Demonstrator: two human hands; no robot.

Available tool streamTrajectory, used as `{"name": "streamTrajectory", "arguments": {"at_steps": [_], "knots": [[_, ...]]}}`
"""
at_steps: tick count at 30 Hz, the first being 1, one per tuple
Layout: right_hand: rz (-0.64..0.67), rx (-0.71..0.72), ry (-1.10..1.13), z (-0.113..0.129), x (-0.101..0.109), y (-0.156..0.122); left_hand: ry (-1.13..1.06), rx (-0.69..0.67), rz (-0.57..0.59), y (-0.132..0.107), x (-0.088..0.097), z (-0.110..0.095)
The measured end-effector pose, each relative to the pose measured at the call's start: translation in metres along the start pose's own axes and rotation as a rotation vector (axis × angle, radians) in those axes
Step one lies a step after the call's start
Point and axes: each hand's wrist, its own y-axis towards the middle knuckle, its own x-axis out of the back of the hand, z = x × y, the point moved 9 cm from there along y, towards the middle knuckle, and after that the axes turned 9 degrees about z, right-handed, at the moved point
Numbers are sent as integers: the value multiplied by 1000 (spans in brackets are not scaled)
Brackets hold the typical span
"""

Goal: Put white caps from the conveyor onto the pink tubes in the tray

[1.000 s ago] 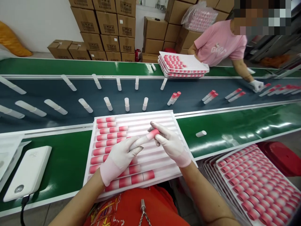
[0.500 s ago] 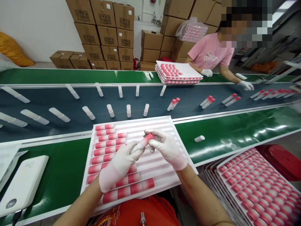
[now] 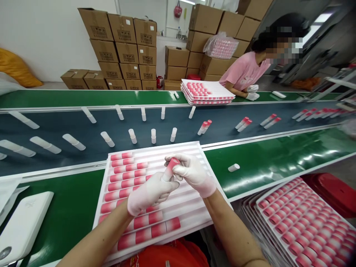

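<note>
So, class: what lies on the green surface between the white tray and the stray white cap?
Head view: nothing; the green surface between white tray and stray white cap is bare.

A thin, close-fitting knit glove in pale pinkish white is being worn on the left hand (image 3: 150,193), and a matching one is being worn on the right hand (image 3: 191,174), each ending in a snug cuff at the wrist. Both forearms are being left bare, no sleeves being seen below the elbows. An orange-red garment with a coloured print is being worn over the torso at the lower edge of the view.
</note>
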Motion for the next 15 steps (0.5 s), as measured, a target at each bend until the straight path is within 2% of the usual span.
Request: {"name": "streamTrajectory", "arguments": {"at_steps": [2, 4, 7, 9, 12, 13, 15], "knots": [[-107, 22, -28, -2, -3, -4, 263, -63, -250, 5, 13, -11], [-247, 39, -66, -4, -1, -12, 462, -110, -423, 8, 21, -18], [-413, 51, -156, 2, 19, -18, 536, -10, -515, 21, 40, -9], [-558, 135, -285, 22, 53, -16, 497, 5, -551, 38, 60, -9], [-800, 297, -582, 64, 117, 1, 430, -43, -660, 78, 97, -31], [-813, 295, -690, 72, 136, 16, 409, -30, -696, 95, 107, -39], [-769, 245, -843, 76, 166, 54, 400, -28, -689, 131, 119, -57]]}}
